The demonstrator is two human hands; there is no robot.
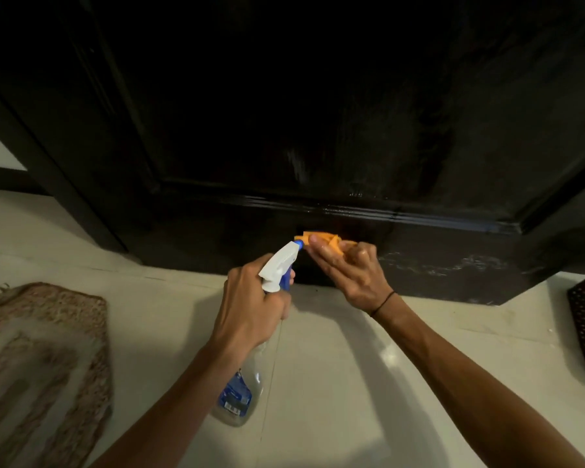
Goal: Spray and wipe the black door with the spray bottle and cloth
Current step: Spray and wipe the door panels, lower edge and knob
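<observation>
Low against the black door (318, 113), from left to right, I see my left hand (250, 309) wrapped round the neck of the spray bottle (247, 366), its long axis tilted, nozzle aimed up at the orange cloth (321, 239) pinched in my right hand (352, 271), clear liquid inside.

One head-worn wide-angle view looks forward and steeply down, close to the black door's (318, 113) lower panel at the far side, the pale floor (335, 383) filling the near half.
</observation>
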